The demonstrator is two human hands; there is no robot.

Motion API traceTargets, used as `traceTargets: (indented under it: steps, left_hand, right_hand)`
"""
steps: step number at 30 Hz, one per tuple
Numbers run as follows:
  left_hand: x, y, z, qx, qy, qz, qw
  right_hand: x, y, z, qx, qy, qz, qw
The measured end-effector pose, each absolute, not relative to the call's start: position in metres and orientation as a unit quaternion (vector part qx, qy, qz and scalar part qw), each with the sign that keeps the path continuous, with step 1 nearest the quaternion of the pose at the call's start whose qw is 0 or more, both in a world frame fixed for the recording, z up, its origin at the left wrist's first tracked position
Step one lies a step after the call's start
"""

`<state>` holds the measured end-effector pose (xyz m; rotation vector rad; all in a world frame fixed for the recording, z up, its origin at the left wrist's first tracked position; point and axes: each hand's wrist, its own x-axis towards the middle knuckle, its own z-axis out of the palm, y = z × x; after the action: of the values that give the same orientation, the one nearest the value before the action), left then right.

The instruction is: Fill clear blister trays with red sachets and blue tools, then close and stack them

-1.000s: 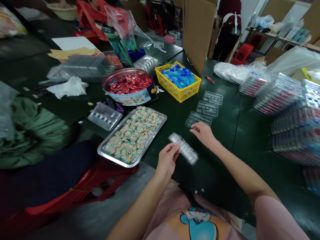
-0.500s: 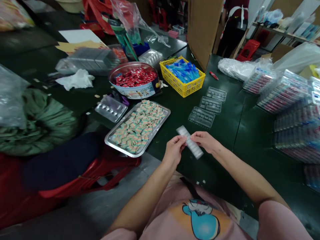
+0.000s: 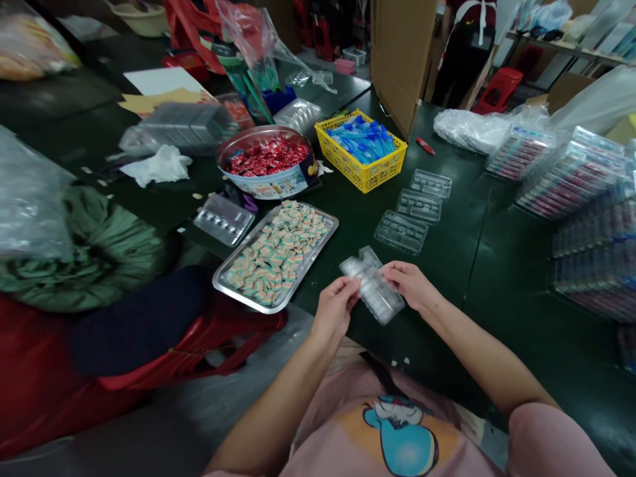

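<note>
Clear plastic blister trays (image 3: 376, 295) are held between my two hands above the front of the dark green table; they overlap and are partly blurred. My left hand (image 3: 336, 303) pinches their left edge between thumb and fingers. On the other side my right hand (image 3: 408, 281) grips the right edge. Beyond them, three similar clear blister trays (image 3: 401, 232) lie in a slanting row on the table. To the left of my hands sits a metal tray (image 3: 277, 309) filled with small striped pieces in cream, green and orange.
Behind the metal tray stands a round tin (image 3: 268, 185) of red packets, beside a yellow basket (image 3: 365, 179) of blue plastic items. Stacked filled packs (image 3: 571, 172) line the right side. A red stool (image 3: 199, 358) stands at left; a person (image 3: 467, 53) is in the background.
What looked like one narrow bundle of blister trays has spread into overlapping pieces. My left hand has moved slightly left and down, while my right hand has barely moved.
</note>
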<state>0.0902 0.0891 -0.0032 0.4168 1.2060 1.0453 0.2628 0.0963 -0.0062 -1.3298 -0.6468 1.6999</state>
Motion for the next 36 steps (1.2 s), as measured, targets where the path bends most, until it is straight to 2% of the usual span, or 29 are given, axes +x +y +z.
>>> traceTargets:
  steps: [3,5,7,9,13,15,17,19,22,24,26,31,36]
  left_hand:
    - [0.068,0.083,0.001,0.174,0.559,0.487,0.649]
    - [0.051,0.076,0.004,0.161,0.579,0.498,0.625]
    - [0.038,0.067,0.006,0.149,0.595,0.502,0.61]
    - [0.03,0.057,0.006,0.135,0.603,0.5,0.607]
    - [0.029,0.046,0.002,0.1,0.603,0.497,0.616]
    - [0.033,0.046,-0.001,0.095,0.594,0.498,0.624]
    - [0.039,0.048,-0.002,0.097,0.584,0.501,0.632]
    - [0.046,0.051,-0.002,0.107,0.57,0.501,0.643]
    - [0.055,0.057,-0.003,0.137,0.544,0.496,0.663]
    - [0.06,0.059,-0.004,0.156,0.533,0.492,0.671]
    - [0.062,0.059,-0.005,0.169,0.529,0.485,0.676]
    - [0.059,0.053,-0.003,0.175,0.534,0.474,0.678]
    - [0.057,0.046,0.001,0.181,0.533,0.478,0.675]
  right_hand:
    - [0.279,0.102,-0.008,-0.549,-0.282,0.623,0.481]
    - [0.285,0.104,-0.01,-0.576,-0.384,0.546,0.471]
    - [0.283,0.104,-0.016,-0.591,-0.54,0.447,0.399]
    - [0.274,0.103,-0.027,-0.587,-0.674,0.343,0.287]
    - [0.258,0.109,-0.052,-0.596,-0.776,0.179,0.103]
    - [0.257,0.114,-0.058,-0.612,-0.775,0.138,0.075]
    - [0.257,0.116,-0.055,-0.626,-0.763,0.127,0.099]
    - [0.255,0.113,-0.044,-0.626,-0.743,0.163,0.171]
    - [0.242,0.1,-0.021,-0.571,-0.687,0.358,0.271]
    - [0.231,0.09,-0.01,-0.522,-0.626,0.509,0.276]
    - [0.223,0.085,-0.005,-0.501,-0.556,0.606,0.271]
    - [0.215,0.076,-0.007,-0.49,-0.418,0.697,0.315]
    - [0.211,0.065,-0.004,-0.486,-0.36,0.72,0.341]
